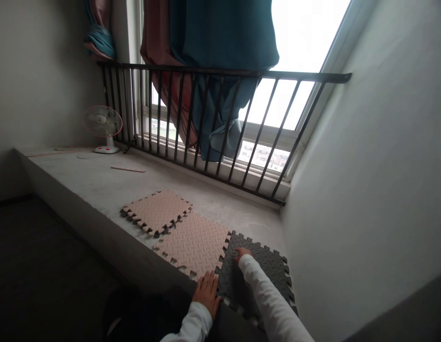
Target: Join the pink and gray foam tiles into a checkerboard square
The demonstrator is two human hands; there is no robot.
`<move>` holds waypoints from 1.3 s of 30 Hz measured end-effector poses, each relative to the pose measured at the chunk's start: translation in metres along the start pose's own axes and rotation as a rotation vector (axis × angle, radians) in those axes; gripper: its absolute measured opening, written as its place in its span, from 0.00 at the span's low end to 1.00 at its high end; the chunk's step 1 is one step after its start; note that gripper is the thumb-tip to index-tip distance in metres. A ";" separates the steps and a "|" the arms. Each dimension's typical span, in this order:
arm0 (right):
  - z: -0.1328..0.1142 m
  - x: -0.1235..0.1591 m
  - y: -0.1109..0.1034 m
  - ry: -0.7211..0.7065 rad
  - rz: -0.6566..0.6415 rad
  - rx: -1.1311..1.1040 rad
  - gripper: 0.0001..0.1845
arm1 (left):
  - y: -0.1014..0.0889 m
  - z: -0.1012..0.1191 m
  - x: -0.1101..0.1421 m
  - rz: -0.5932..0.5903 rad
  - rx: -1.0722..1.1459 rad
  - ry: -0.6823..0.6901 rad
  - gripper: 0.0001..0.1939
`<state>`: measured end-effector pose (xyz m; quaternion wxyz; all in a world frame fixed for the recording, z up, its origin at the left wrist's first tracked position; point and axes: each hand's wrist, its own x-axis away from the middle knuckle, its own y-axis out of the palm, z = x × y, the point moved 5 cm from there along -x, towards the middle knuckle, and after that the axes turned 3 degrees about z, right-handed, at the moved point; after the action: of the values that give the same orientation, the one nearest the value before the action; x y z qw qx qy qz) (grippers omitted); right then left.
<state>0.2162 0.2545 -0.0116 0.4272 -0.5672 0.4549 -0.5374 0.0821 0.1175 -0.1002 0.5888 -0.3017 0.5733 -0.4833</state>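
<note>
Three interlocking foam mat tiles lie on a raised concrete ledge (pixel 99 183). A dark grey tile (pixel 266 270) is at the right, a pink tile (pixel 195 244) adjoins it, and a second pink tile (pixel 158 211) lies farther left over another dark piece. My left hand (pixel 207 290) rests flat, fingers together and stretched out, on the seam between the pink and the grey tile near the ledge's front edge. My right hand (pixel 242 253) presses on the grey tile's far left corner; its fingers are mostly hidden by my white sleeve.
A black metal railing (pixel 220 73) runs before the window, with teal and red cloths (pixel 220 42) hung over it. A small pink fan (pixel 102 124) stands at the ledge's far left, a thin wooden strip (pixel 127 169) near it. A grey wall rises on the right.
</note>
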 end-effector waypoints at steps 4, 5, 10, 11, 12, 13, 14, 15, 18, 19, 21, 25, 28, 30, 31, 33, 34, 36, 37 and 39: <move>-0.017 -0.019 0.000 0.068 -0.026 -0.015 0.26 | -0.002 0.002 0.005 0.115 -0.069 -0.037 0.25; -0.020 -0.023 -0.001 0.090 -0.023 -0.023 0.28 | -0.002 0.003 0.006 0.143 -0.083 -0.044 0.25; -0.034 -0.040 -0.004 0.127 -0.019 -0.048 0.25 | 0.004 0.006 0.009 0.242 -0.116 -0.011 0.24; -0.036 -0.042 -0.005 0.127 -0.022 -0.049 0.22 | 0.005 0.006 0.009 0.252 -0.119 -0.006 0.24; -0.038 -0.044 -0.006 0.127 -0.026 -0.050 0.19 | 0.005 0.007 0.009 0.257 -0.123 -0.004 0.24; -0.038 -0.046 -0.007 0.127 -0.026 -0.051 0.17 | 0.006 0.007 0.009 0.258 -0.128 -0.006 0.24; -0.039 -0.047 -0.007 0.126 -0.022 -0.054 0.16 | 0.006 0.007 0.009 0.258 -0.133 -0.008 0.24; -0.038 -0.048 -0.008 0.125 -0.016 -0.056 0.16 | 0.006 0.008 0.009 0.257 -0.136 -0.011 0.24; -0.035 -0.051 -0.008 0.128 0.014 -0.061 0.16 | 0.005 0.008 0.010 0.249 -0.130 -0.013 0.25; -0.034 -0.051 -0.007 0.128 0.025 -0.062 0.15 | 0.004 0.008 0.010 0.241 -0.125 -0.012 0.25; -0.032 -0.051 -0.007 0.121 0.050 -0.070 0.15 | 0.004 0.007 0.011 0.220 -0.118 -0.008 0.26; -0.030 -0.048 -0.008 0.116 0.083 -0.095 0.13 | -0.001 0.007 0.013 0.196 -0.109 -0.003 0.28; -0.029 -0.041 -0.006 0.114 0.091 -0.101 0.13 | -0.001 0.006 0.013 0.176 -0.098 -0.015 0.28; -0.030 -0.035 -0.002 0.086 0.093 -0.078 0.15 | 0.002 0.005 0.013 0.163 -0.091 -0.025 0.27; -0.030 -0.032 0.000 0.067 0.096 -0.060 0.16 | 0.004 0.004 0.013 0.158 -0.088 -0.020 0.27; -0.031 -0.027 0.005 0.031 0.099 -0.022 0.20 | 0.011 0.003 0.013 0.155 -0.085 0.003 0.28; -0.031 -0.025 0.006 0.020 0.099 -0.007 0.21 | 0.014 0.002 0.013 0.156 -0.085 0.016 0.28; -0.031 -0.024 0.007 0.014 0.086 0.018 0.23 | 0.020 0.001 0.014 0.159 -0.090 0.018 0.28; -0.031 -0.025 0.006 0.014 0.069 0.030 0.24 | 0.021 0.000 0.014 0.161 -0.095 0.005 0.29; -0.031 -0.028 0.003 0.016 0.037 0.045 0.24 | 0.023 0.000 0.014 0.168 -0.100 -0.014 0.29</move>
<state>0.1850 0.2809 -0.0188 0.4462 -0.5447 0.4565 -0.5439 0.0853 0.1128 -0.1267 0.6155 -0.2849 0.6158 -0.4010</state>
